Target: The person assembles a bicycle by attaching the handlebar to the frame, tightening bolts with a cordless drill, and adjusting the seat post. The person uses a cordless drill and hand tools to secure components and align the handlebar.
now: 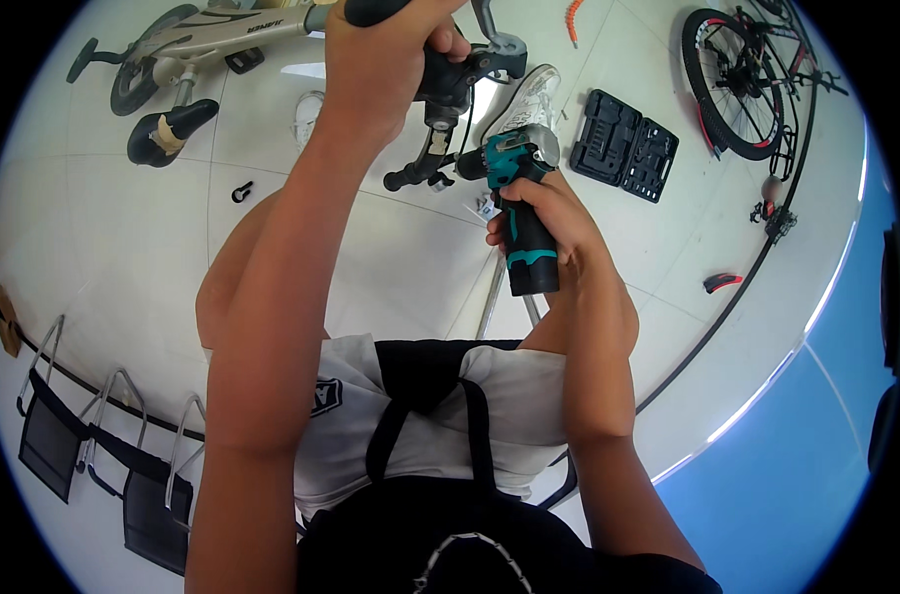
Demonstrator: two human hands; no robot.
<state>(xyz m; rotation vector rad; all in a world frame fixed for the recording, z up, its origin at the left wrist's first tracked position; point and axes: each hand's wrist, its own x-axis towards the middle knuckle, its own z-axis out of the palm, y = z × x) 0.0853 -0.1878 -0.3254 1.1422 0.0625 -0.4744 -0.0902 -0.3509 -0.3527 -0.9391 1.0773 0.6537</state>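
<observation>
On a pale tiled floor (123, 247) lie a cream-framed bicycle (202, 40) at upper left and an open black plastic tool case (623, 146) at upper right. The left hand (381, 59) has its grip closed around a black rubber handlebar (440, 74). Just below it, the right hand (554, 223) is wrapped tight around a teal and black cordless drill (519, 193), its nose pointing left at the handlebar's brake clamp.

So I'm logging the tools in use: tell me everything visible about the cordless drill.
The cordless drill is teal and black, plastic-looking, with a black battery block at the base of its grip. The right hand wraps the grip; its dark chuck points left at the clamp of the black handlebar, which the left hand grips.
</observation>
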